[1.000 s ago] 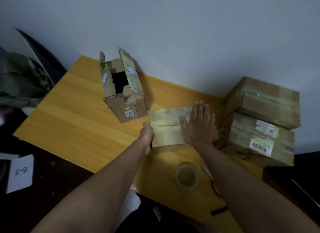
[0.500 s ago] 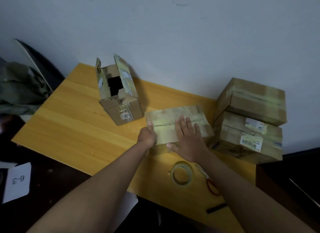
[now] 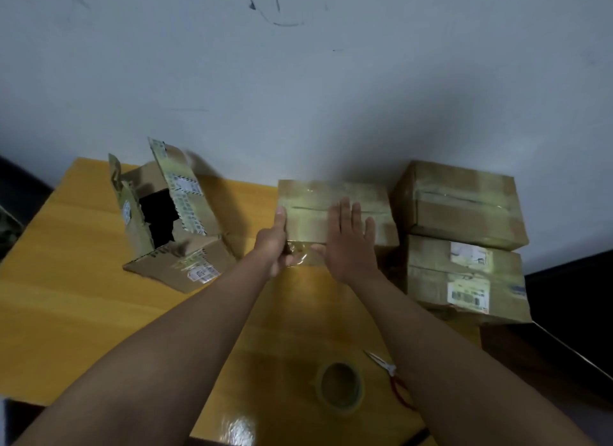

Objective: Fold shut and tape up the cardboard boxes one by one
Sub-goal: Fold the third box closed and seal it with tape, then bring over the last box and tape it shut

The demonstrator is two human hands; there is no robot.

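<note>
A closed, taped cardboard box (image 3: 318,200) lies in the middle of the yellow table (image 3: 73,299). My left hand (image 3: 273,243) grips its near left corner, thumb up along the left edge. My right hand (image 3: 348,243) lies flat on its top with straight fingers. Clear tape shows on the box's near side between my hands. An open box (image 3: 172,220) with raised flaps stands to the left. A roll of clear tape (image 3: 340,387) lies near the table's front edge, between my forearms.
Two taped boxes are stacked at the right, the upper (image 3: 461,203) on the lower (image 3: 464,279), touching the middle box. Red-handled scissors (image 3: 389,376) lie right of the tape roll, partly under my right forearm. A grey wall runs behind the table.
My right hand has slid leftward and nearer over the box top. The box now lies square against the stacked boxes. The view has tilted, so everything sits lower in the frame.
</note>
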